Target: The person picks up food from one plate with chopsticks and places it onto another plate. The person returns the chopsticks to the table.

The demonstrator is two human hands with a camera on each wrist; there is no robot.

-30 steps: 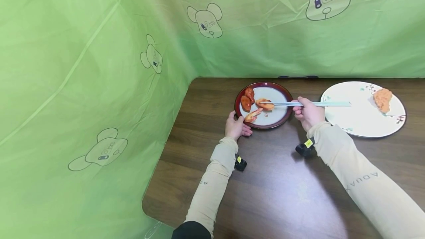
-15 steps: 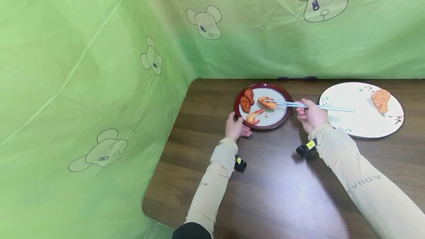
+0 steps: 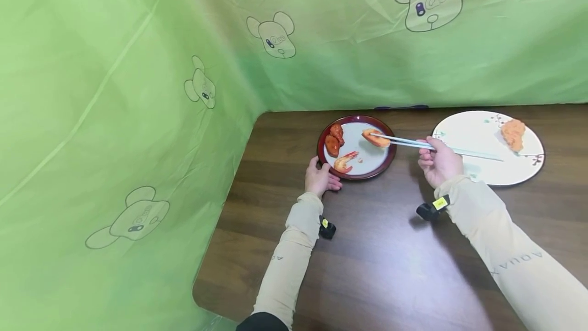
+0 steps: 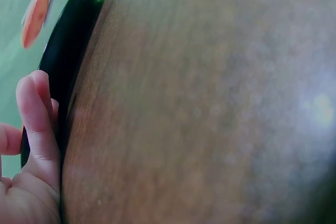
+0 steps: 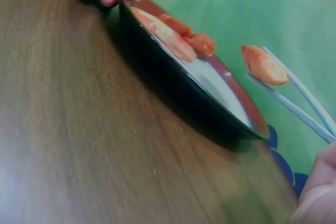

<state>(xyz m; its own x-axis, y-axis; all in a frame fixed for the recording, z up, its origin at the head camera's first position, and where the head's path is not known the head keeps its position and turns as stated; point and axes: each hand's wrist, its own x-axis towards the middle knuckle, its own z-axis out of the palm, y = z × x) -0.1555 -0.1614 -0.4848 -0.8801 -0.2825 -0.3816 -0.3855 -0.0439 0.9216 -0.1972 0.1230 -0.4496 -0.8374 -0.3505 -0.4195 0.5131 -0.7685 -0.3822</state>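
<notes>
My right hand (image 3: 441,163) holds pale blue chopsticks (image 3: 478,154). Between their tips is an oval orange-brown food piece (image 5: 262,65), lifted clear of the red-rimmed plate (image 3: 325,163) and above its right side. My left hand (image 3: 318,178) grips that plate at its near left rim, thumb at the edge and fingers against the outer side. A shrimp (image 3: 344,162) lies on the plate close to this hand. Two glossy reddish-brown food pieces (image 3: 333,145) sit together at the plate's left. A small crumb (image 3: 360,160) lies beside the shrimp.
To the right stands a white oval plate (image 3: 464,129) with one crusty orange fried piece (image 3: 512,134). A dark blue object (image 3: 401,107) lies at the table's (image 3: 367,259) back edge. Green cloth (image 3: 340,75) hangs behind and along the left.
The chopsticks have raised the oval food piece off the red-rimmed plate and carried it right, with my right hand moving right too. My left hand stays at the rim. The head view has shifted slightly.
</notes>
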